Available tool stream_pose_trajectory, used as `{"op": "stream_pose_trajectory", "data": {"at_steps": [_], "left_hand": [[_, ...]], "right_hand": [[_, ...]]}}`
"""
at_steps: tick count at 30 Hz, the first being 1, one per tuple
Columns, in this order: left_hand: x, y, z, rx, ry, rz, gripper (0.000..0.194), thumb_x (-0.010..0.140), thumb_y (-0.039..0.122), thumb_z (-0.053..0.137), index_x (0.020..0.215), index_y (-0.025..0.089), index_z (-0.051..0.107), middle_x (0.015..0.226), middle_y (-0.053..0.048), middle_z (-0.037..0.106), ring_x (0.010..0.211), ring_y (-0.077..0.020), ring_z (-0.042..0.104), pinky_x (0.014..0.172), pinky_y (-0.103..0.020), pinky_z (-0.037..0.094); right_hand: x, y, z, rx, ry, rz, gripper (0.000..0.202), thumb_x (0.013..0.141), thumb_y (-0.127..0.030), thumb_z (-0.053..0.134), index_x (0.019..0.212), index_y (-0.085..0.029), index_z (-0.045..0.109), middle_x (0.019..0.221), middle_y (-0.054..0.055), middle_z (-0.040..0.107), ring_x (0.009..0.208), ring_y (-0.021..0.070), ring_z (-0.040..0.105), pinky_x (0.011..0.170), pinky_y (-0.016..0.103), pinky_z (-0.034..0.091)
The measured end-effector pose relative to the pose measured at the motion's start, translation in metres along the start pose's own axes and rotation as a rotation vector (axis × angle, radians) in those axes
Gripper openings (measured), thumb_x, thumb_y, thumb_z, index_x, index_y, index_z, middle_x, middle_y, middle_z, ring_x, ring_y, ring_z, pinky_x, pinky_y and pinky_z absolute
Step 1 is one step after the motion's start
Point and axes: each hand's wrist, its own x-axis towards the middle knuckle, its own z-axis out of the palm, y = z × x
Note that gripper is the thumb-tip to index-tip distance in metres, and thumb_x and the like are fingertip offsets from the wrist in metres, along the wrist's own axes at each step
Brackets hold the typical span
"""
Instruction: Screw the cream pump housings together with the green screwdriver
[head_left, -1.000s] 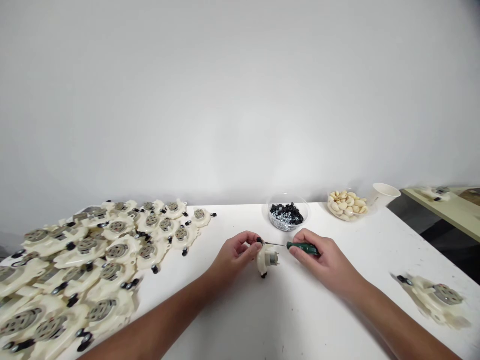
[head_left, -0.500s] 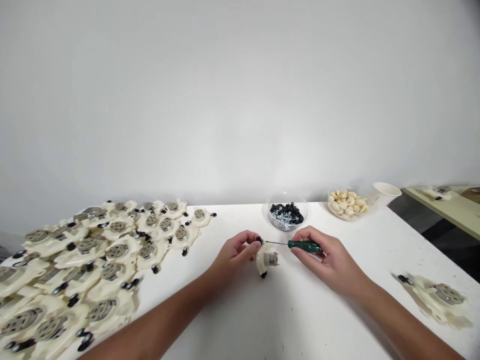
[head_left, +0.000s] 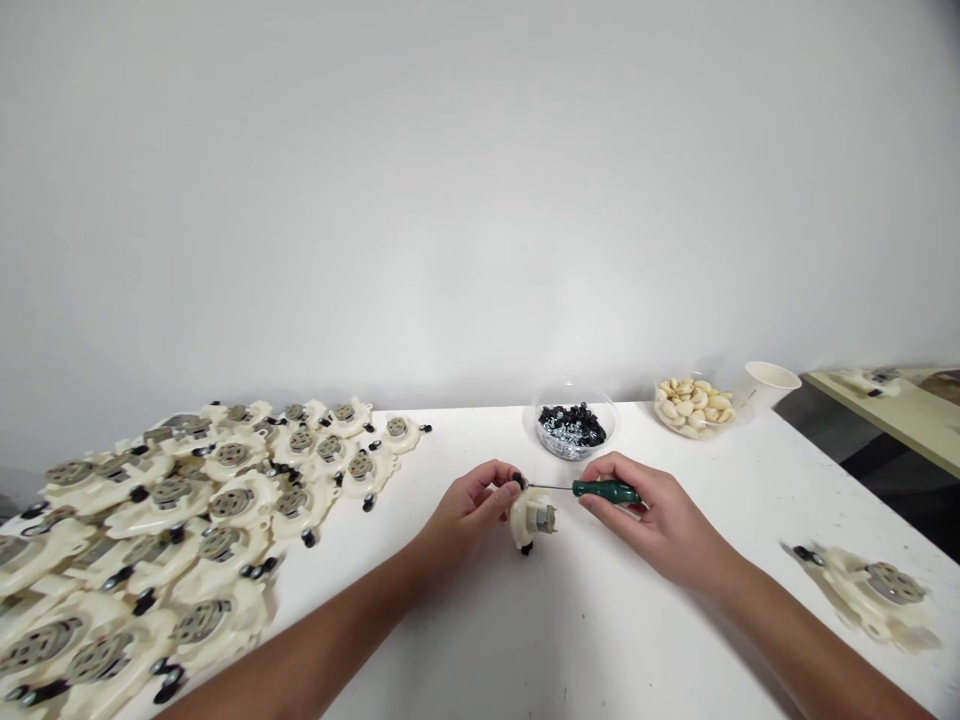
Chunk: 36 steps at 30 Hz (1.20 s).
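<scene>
Between thumb and fingers, my left hand (head_left: 478, 505) pinches the top edge of a cream plastic motor housing (head_left: 521, 522), by a small black rubber piece (head_left: 519, 482). A silver motor (head_left: 541, 517) sticks out of the housing's right side, and another black piece (head_left: 526, 548) sits at its lower end. My right hand (head_left: 646, 505) is closed around the green handle of a screwdriver (head_left: 609, 491). Its thin shaft points left, level, and the tip meets the housing's top near my left fingertips. The exact contact point is too small to make out.
Many similar motor housings (head_left: 232, 503) are piled on the left of the white table (head_left: 450, 640). One more housing (head_left: 874, 592) lies at the right. Toward the wall stand a clear bowl of small black parts (head_left: 574, 428), a bowl of cream pieces (head_left: 694, 408) and a white cup (head_left: 769, 385).
The screwdriver and my right hand have shifted very slightly left. My left hand and the housing it holds stay almost where they were.
</scene>
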Motion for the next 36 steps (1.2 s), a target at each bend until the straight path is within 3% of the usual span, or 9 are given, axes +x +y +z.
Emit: {"op": "stream_pose_trajectory", "data": {"at_steps": [15, 30, 36], "left_hand": [[0.0007, -0.0012, -0.0009, -0.03, -0.017, -0.019, 0.032, 0.095, 0.048, 0.066, 0.104, 0.017, 0.061, 0.086, 0.0, 0.062, 0.076, -0.0132, 0.056, 0.072, -0.026, 0.044], [-0.0002, 0.0006, 0.0, -0.058, -0.023, -0.033, 0.03, 0.095, 0.046, 0.067, 0.101, 0.017, 0.062, 0.089, -0.001, 0.062, 0.077, -0.0133, 0.057, 0.071, -0.025, 0.046], [-0.0005, 0.0026, -0.0006, -0.068, -0.042, -0.028, 0.028, 0.095, 0.045, 0.067, 0.1, 0.017, 0.062, 0.088, -0.001, 0.063, 0.076, -0.0129, 0.057, 0.071, -0.025, 0.046]], "right_hand": [[-0.0016, 0.008, -0.0018, 0.003, -0.046, -0.014, 0.017, 0.1, -0.042, 0.059, 0.107, -0.026, 0.063, 0.093, 0.002, 0.066, 0.078, 0.0173, 0.057, 0.06, 0.026, 0.045], [-0.0011, 0.0075, -0.0013, 0.036, -0.071, 0.083, 0.023, 0.1, -0.047, 0.058, 0.1, -0.025, 0.066, 0.086, 0.001, 0.065, 0.065, 0.0138, 0.048, 0.051, 0.024, 0.038], [-0.0018, 0.0051, 0.0, -0.056, -0.04, -0.031, 0.015, 0.101, -0.039, 0.058, 0.101, -0.025, 0.064, 0.086, 0.001, 0.066, 0.07, 0.0153, 0.054, 0.058, 0.026, 0.042]]}}
